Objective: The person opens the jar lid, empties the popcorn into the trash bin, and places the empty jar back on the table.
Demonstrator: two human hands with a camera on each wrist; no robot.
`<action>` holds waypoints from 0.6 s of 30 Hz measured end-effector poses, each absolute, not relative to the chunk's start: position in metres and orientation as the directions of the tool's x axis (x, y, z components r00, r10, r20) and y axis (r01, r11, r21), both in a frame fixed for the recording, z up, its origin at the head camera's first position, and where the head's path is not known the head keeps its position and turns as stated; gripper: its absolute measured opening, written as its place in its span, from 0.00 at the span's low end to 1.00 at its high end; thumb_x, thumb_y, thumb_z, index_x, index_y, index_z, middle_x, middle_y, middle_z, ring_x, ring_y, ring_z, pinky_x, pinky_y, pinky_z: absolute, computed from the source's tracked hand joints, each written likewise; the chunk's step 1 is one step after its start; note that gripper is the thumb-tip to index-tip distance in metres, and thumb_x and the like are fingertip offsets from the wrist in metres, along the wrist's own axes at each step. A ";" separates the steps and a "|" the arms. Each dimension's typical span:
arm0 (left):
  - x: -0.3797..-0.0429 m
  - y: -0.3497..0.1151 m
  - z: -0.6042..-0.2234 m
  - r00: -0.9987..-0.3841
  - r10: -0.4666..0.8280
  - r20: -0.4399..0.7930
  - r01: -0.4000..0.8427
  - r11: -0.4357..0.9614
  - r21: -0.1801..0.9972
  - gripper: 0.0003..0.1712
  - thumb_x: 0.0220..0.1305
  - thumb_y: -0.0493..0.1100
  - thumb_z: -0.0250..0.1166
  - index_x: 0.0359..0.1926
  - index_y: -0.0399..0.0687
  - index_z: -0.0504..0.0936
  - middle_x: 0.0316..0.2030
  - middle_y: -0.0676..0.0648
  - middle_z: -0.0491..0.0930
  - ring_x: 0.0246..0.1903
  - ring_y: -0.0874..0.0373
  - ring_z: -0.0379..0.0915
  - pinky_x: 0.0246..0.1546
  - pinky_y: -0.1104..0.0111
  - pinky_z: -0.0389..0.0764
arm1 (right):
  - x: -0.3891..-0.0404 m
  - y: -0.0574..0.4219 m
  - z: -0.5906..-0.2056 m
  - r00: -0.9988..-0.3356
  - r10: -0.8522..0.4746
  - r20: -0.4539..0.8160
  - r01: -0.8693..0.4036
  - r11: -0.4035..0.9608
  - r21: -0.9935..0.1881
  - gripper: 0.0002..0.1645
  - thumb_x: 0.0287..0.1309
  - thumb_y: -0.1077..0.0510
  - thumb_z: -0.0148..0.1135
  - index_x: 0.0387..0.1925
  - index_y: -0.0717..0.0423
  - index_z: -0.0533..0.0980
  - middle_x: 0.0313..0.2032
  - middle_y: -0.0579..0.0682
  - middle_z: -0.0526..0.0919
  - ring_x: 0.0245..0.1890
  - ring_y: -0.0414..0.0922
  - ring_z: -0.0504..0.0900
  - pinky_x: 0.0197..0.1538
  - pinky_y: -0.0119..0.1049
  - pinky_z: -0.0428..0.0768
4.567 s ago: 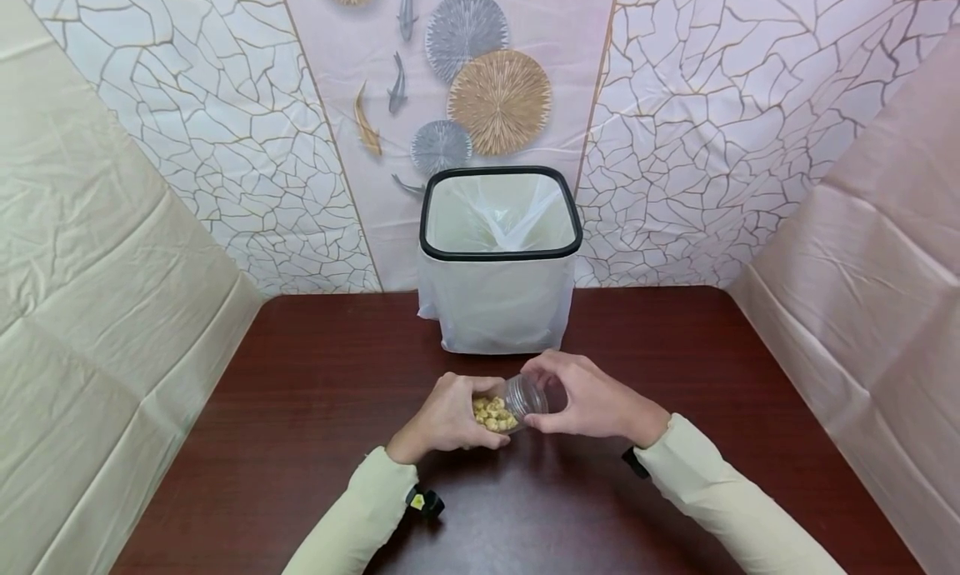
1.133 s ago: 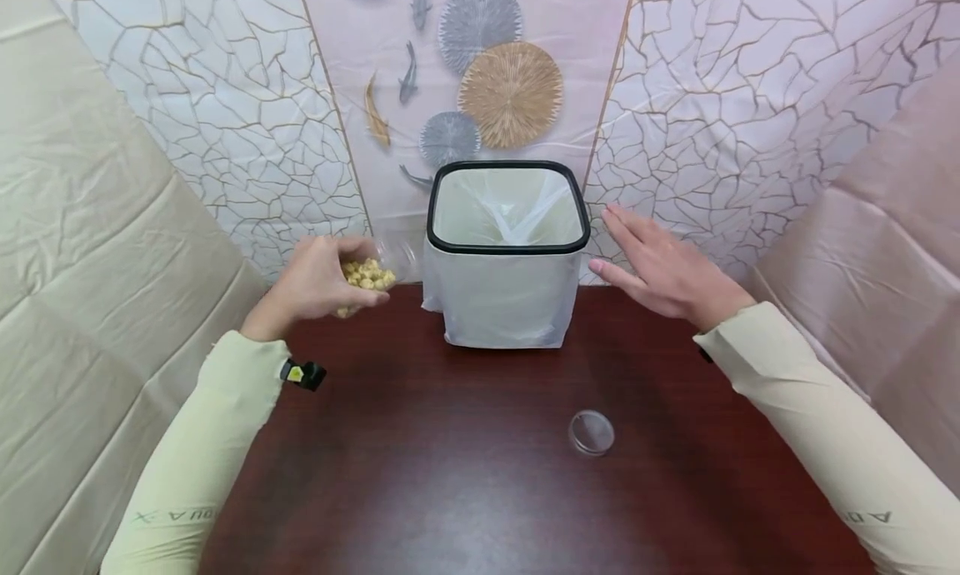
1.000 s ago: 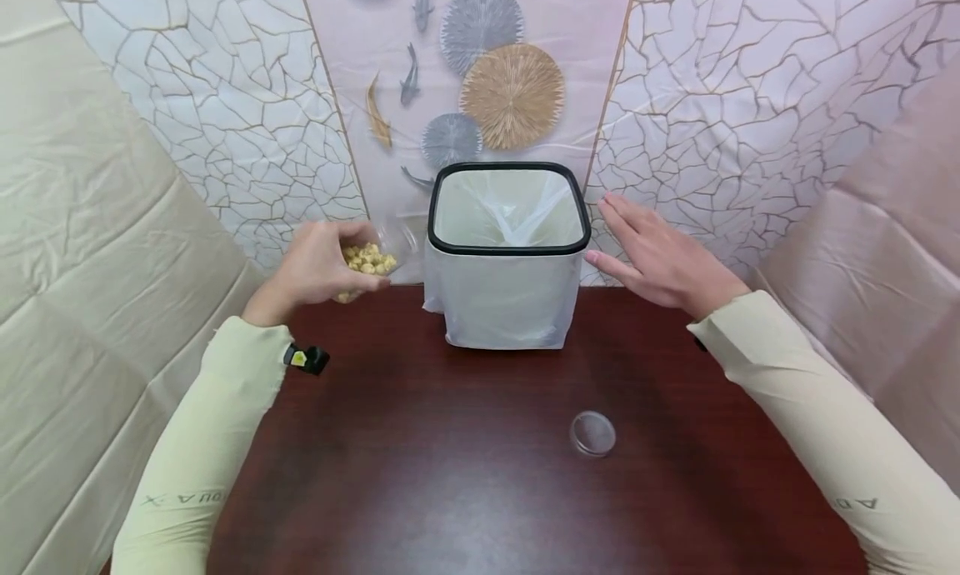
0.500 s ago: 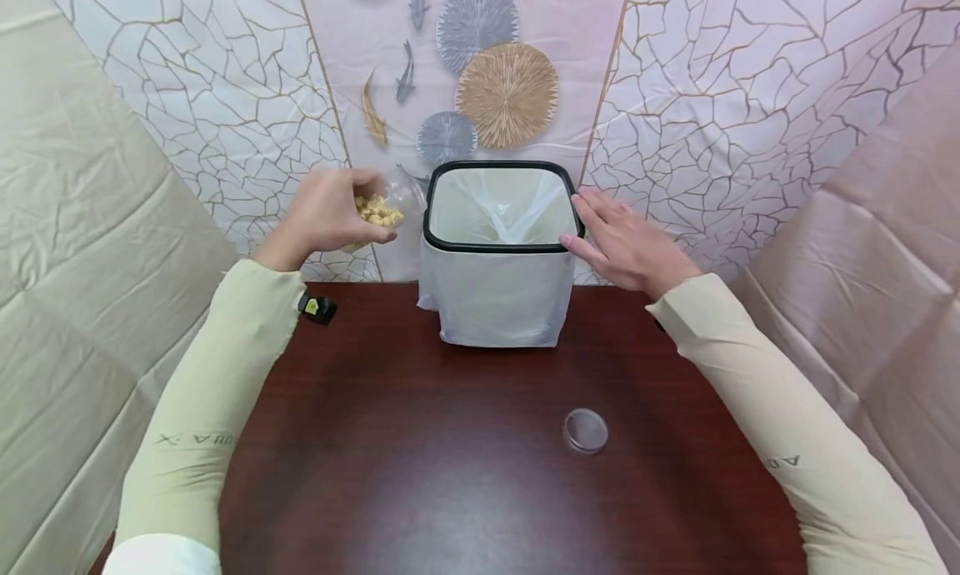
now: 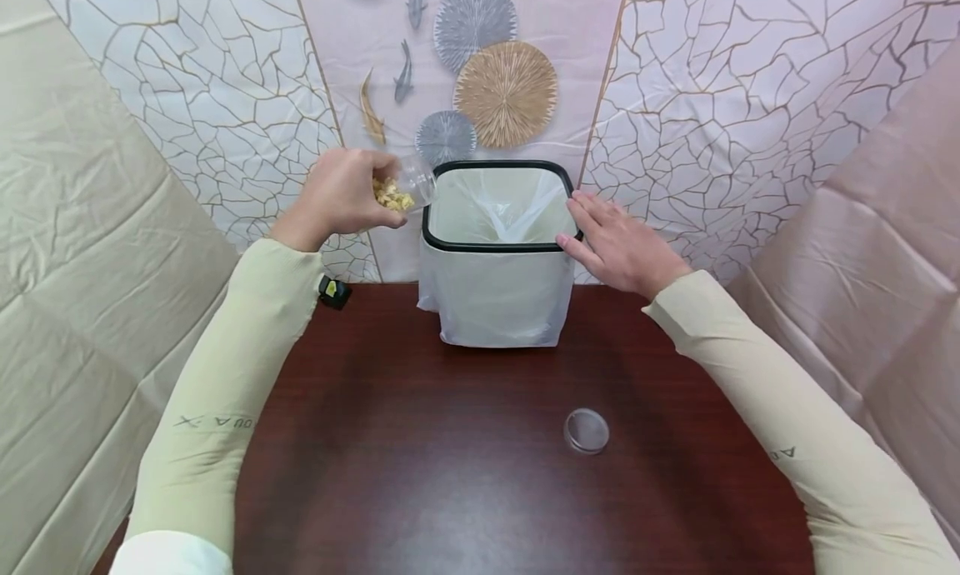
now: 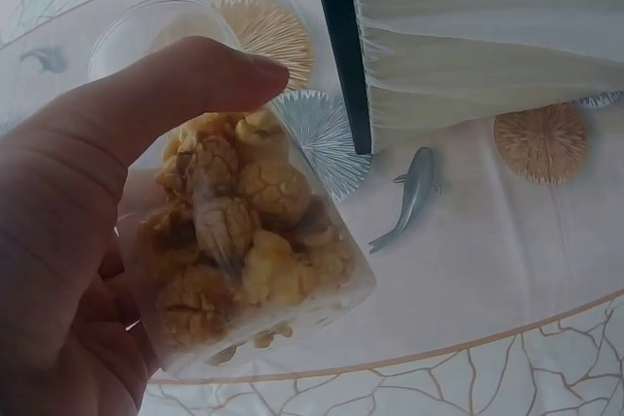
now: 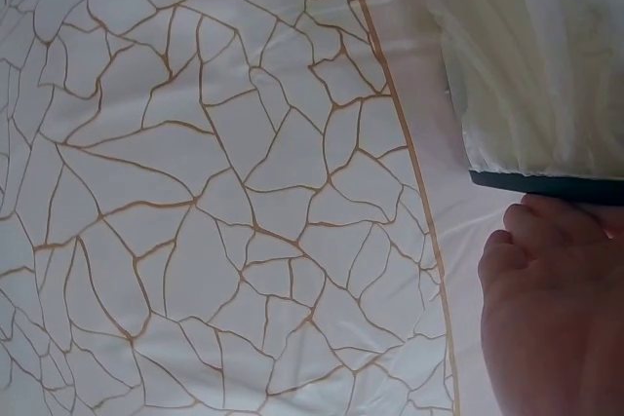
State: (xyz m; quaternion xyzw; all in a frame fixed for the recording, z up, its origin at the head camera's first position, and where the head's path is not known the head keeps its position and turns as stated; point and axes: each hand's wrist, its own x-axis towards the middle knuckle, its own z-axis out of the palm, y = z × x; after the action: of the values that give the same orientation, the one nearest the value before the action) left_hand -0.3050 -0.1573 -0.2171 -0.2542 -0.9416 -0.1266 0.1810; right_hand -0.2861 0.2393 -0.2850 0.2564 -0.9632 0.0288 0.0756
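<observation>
My left hand point(image 5: 341, 196) grips a clear plastic jar point(image 5: 416, 182) of yellow popcorn point(image 5: 392, 195), lidless and tipped toward the bin, its mouth right at the bin's left rim. Close up in the left wrist view, the popcorn point(image 6: 229, 216) fills the lower part of the jar, with my thumb across its side. The bin point(image 5: 498, 300) has a black rim and a white liner bag. My right hand point(image 5: 626, 246) rests its straight fingers at the rim's right side; in the right wrist view the fingertips meet the dark rim point(image 7: 546, 185).
A clear round lid point(image 5: 587, 431) lies on the dark red-brown table point(image 5: 435, 442), right of the middle. The bin stands at the table's back edge, before a patterned cloth wall point(image 5: 675, 100). Beige cloth walls point(image 5: 97, 308) close off both sides.
The lid has come off the jar and lies on the table. My left hand has lifted the jar up and rightward to the bin's rim. My right hand has moved left onto the rim.
</observation>
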 end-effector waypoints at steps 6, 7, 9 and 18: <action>-0.309 -0.150 -0.214 -0.794 0.466 0.391 0.537 0.839 0.090 0.22 0.46 0.46 0.81 0.35 0.46 0.78 0.29 0.46 0.80 0.31 0.48 0.73 0.36 0.56 0.74 | -0.286 0.238 -0.283 -0.854 -0.497 0.152 -0.502 0.865 0.008 0.47 0.82 0.35 0.35 0.82 0.66 0.51 0.83 0.65 0.52 0.84 0.61 0.51 0.84 0.59 0.51; -0.310 -0.149 -0.213 -0.792 0.470 0.389 0.540 0.837 0.088 0.22 0.46 0.45 0.81 0.36 0.45 0.78 0.30 0.45 0.80 0.32 0.47 0.74 0.37 0.55 0.74 | -0.286 0.238 -0.283 -0.855 -0.497 0.150 -0.501 0.865 0.009 0.47 0.82 0.35 0.35 0.82 0.66 0.51 0.83 0.65 0.52 0.84 0.61 0.51 0.84 0.58 0.51; -0.311 -0.146 -0.213 -0.783 0.483 0.392 0.549 0.833 0.072 0.22 0.46 0.44 0.81 0.36 0.45 0.77 0.29 0.45 0.80 0.32 0.46 0.74 0.38 0.53 0.75 | -0.285 0.236 -0.282 -0.855 -0.496 0.148 -0.501 0.866 0.009 0.47 0.82 0.35 0.36 0.82 0.65 0.51 0.83 0.65 0.52 0.84 0.61 0.50 0.84 0.58 0.51; -0.317 -0.133 -0.208 -0.745 0.540 0.392 0.584 0.811 -0.006 0.21 0.44 0.40 0.79 0.40 0.43 0.80 0.31 0.44 0.82 0.36 0.41 0.77 0.45 0.45 0.78 | -0.284 0.238 -0.283 -0.864 -0.484 0.138 -0.489 0.873 0.001 0.47 0.82 0.33 0.34 0.83 0.64 0.50 0.84 0.64 0.50 0.85 0.60 0.49 0.84 0.58 0.50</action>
State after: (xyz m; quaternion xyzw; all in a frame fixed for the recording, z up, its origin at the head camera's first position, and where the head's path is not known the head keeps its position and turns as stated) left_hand -0.3166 -0.1326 -0.2084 -0.3014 -0.9322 -0.0586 0.1914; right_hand -0.2843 0.2378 -0.2829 0.2519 -0.9653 0.0169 0.0670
